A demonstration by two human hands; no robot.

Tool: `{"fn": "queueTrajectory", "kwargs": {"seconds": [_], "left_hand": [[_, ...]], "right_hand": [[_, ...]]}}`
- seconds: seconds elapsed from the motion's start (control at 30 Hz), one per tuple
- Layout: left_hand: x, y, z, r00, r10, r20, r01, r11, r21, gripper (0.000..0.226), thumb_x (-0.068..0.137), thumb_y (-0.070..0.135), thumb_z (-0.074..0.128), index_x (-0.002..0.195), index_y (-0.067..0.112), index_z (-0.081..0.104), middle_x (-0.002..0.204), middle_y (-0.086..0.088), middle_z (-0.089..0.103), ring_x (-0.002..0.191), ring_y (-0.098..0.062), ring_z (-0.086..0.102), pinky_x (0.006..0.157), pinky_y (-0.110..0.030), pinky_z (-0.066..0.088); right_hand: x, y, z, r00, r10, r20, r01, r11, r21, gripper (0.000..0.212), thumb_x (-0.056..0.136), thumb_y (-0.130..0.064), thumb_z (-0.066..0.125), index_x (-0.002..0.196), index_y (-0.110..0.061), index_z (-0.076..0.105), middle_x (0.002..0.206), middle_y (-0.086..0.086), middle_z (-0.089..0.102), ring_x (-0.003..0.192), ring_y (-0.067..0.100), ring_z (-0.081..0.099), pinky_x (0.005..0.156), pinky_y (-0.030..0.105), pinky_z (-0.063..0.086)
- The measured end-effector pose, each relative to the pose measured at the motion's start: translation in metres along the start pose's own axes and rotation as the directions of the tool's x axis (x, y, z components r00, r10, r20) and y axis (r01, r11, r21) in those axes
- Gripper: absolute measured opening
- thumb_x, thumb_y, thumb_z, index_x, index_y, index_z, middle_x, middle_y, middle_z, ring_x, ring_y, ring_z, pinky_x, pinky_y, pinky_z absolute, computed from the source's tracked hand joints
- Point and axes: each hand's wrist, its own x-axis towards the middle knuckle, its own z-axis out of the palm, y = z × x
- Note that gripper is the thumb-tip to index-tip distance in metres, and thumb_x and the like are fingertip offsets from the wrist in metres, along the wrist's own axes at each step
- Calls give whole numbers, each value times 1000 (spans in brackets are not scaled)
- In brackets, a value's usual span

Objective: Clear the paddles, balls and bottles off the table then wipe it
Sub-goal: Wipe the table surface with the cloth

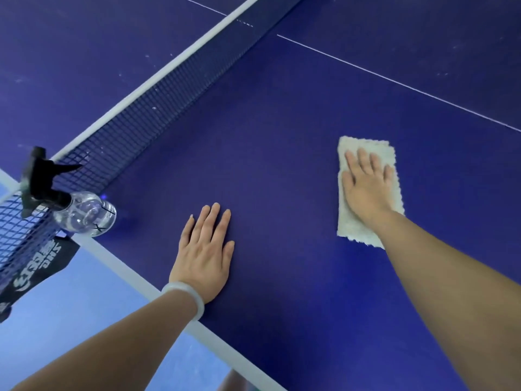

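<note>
Currently the cloth (349, 224) lies flat on the blue bench (282, 136). The right grip (366, 187) presses on it with fingers straight, clasping nothing. The left grip (205, 249) rests palm-down, fingers straight, on the bench near its edge. A clear spray bottle (84, 214) sits beside the net (141, 119).

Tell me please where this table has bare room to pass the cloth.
Bare table lies between the left hand and the cloth under the right hand, and in the wide stretch from the net to the white line. It is crowded only at the near end of the net, where the spray bottle sits.
</note>
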Motion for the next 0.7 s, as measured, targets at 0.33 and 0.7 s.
{"fn": "queueTrajectory", "kwargs": {"seconds": [0.33,0.7], "left_hand": [[0,2,-3,1000,-5,-5,5,1000,-17,63,99,43,11,156,18,20,164,-3,14,152,-19,6,124,-40,2],[-1,3,-5,1000,-1,21,2,1000,-7,63,99,43,8,157,19,15,165,-3,10,152,-19,2,123,-39,-2]], "right_hand": [[-117,19,20,740,-663,114,673,732,-106,52,103,-35,24,155,-37,19,164,-9,14,153,16,8,124,42,2],[-208,-22,34,584,-798,148,811,583,-50,53,102,-35,38,154,-38,27,165,-12,12,153,17,3,124,47,3]]}}
